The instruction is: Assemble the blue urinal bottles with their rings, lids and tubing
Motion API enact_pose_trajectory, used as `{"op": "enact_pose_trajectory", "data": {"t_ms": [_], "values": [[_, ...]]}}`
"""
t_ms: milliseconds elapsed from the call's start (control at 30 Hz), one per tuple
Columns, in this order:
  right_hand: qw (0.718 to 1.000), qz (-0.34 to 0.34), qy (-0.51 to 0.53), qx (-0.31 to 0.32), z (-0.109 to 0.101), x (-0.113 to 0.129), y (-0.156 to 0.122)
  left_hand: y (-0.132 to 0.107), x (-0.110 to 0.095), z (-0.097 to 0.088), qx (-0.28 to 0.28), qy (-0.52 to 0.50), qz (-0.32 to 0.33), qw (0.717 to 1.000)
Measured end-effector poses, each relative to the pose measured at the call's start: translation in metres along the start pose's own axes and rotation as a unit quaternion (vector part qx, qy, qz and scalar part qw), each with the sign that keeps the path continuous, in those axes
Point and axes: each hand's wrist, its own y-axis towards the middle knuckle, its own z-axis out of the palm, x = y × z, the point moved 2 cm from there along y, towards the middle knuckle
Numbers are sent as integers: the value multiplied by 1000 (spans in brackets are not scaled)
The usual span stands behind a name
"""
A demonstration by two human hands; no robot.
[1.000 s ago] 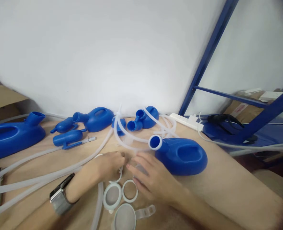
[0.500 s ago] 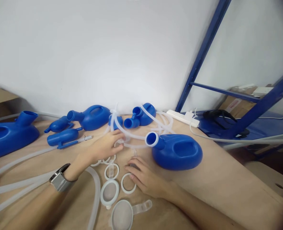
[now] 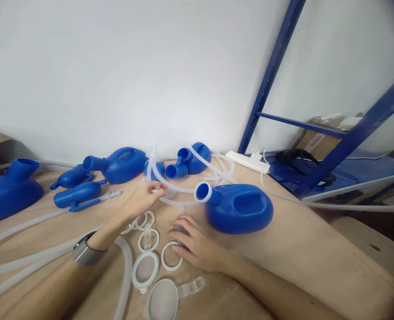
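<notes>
Head view looks down on a tan worktop set against a white wall. The left hand (image 3: 142,199) reaches toward the far edge, and its grip is closed: thumb and fingertips (image 3: 160,190) pinch a translucent tube (image 3: 170,186) that loops across the middle of the far side. The pinched stretch sits right at the fingertips, with the loop running on to the right toward the white-rimmed neck of a large blue bottle (image 3: 241,209), which lies on its side just beside it. A metal watch (image 3: 85,251) shows on the left wrist.

The right hand (image 3: 195,244) lies palm down on the worktop, nearer the near edge and apart from the tube. Its grip is apart, fingers loosely spread and clamped on nothing. Its fingertips touch the rim of a white ring (image 3: 165,264); something grey under the fingers is too hidden to tell.

Between the two hands lie smaller white rings (image 3: 142,221) and a ring with a tab (image 3: 148,239). Nearer the near edge are a round mesh disc (image 3: 145,270) and a second mesh disc (image 3: 163,301) with a clear tab.

More blue bottles (image 3: 123,164) line the far edge, long tubes (image 3: 20,226) run off the left edge, and a white power strip (image 3: 246,161) lies at the far right corner by a blue rack frame (image 3: 270,75).
</notes>
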Motion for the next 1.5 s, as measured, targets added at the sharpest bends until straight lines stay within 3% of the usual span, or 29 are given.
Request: {"op": "enact_pose_trajectory", "data": {"t_ms": [167,300,367,500,667,833,933,1000,1100,1200,1300,1500], "values": [[1000,-1,-2,4,0,-2,0,13,-13,-8,-65,57,-32,996],[1000,-2,-8,2,0,-3,0,20,-40,-5,-148,231,-43,961],[1000,-4,-9,1,-1,-2,0,27,-49,1,-140,288,-51,946],[1000,-2,-6,9,-2,-2,0,49,-50,10,-97,286,-48,952],[1000,2,-1,12,-2,-3,0,66,-46,5,-95,275,-59,955],[1000,21,16,13,-5,-1,1,50,-57,-25,-158,265,-45,950],[997,51,63,1,-10,1,2,25,-62,-49,-195,232,-5,953],[990,83,117,-14,-13,-1,2,4,-61,-62,-186,195,26,963],[961,129,240,-40,-12,-9,2,-24,-56,-67,-87,132,50,986],[901,131,402,-93,-7,-19,6,-40,-51,-58,13,103,69,992],[838,131,509,-145,-4,-24,10,-44,-51,-44,27,89,92,991],[778,194,568,-185,-11,-27,12,-41,-52,-29,53,18,63,996]]}}
